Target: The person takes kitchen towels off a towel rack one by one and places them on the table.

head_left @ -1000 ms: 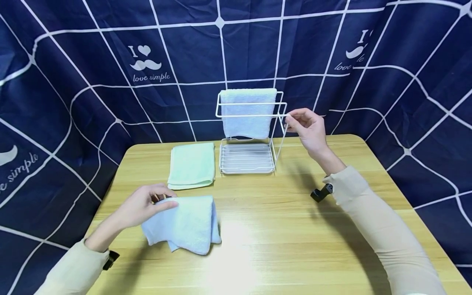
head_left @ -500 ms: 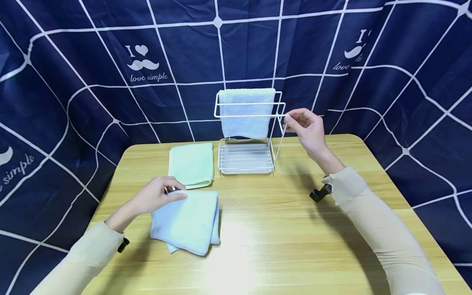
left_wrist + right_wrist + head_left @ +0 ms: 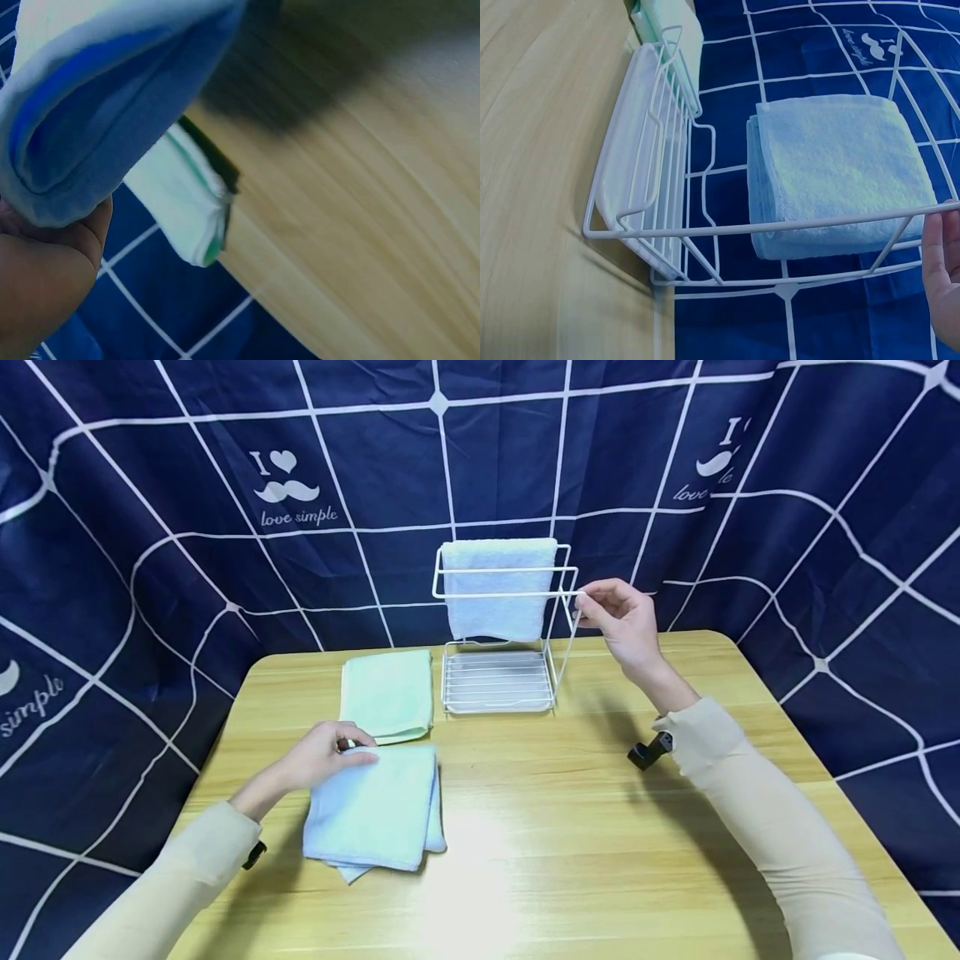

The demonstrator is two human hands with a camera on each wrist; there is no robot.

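Over the near part of a pale wood-grained table (image 3: 570, 827), a soft light-blue folded cloth (image 3: 371, 818) hangs from the left hand (image 3: 318, 756), whose thumb and fingers pinch its far edge. Just beyond lies a flat, folded pale-green cloth (image 3: 386, 693). To its right stands a white wire rack (image 3: 795, 225) (a shallow white tray (image 3: 622, 142) sits in its base), and the right hand (image 3: 626, 618) pinches its upper front corner. Draped over the rack's back bar is a light-blue terry towel (image 3: 498, 556), before a navy white-gridded fabric curtain (image 3: 510, 452).
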